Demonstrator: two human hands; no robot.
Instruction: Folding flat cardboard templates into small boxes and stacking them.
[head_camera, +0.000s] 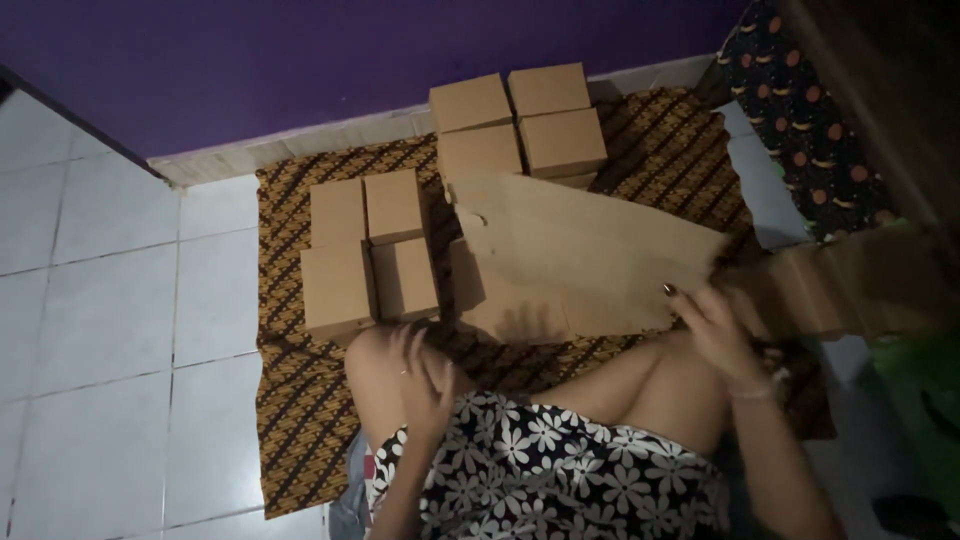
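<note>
Here the person sits on a brown patterned cloth (300, 420) spread on the white tile floor (100, 330). The right hand (715, 335) grips the edge of a big flat sheet of cardboard (580, 260), with the fingers closed on its lower right corner. The sheet is up off the cloth and tilted, and it hides part of the boxes behind it. The left hand (425, 375) rests loose on the person's knee, fingers open, holding nothing. Just past that knee sit four small brown boxes (370, 250) packed close together. More boxes like them (520, 125) are stacked near the purple wall (350, 60). On the right lies a pile of flat cardboard (850, 280), just beside the right hand
</note>
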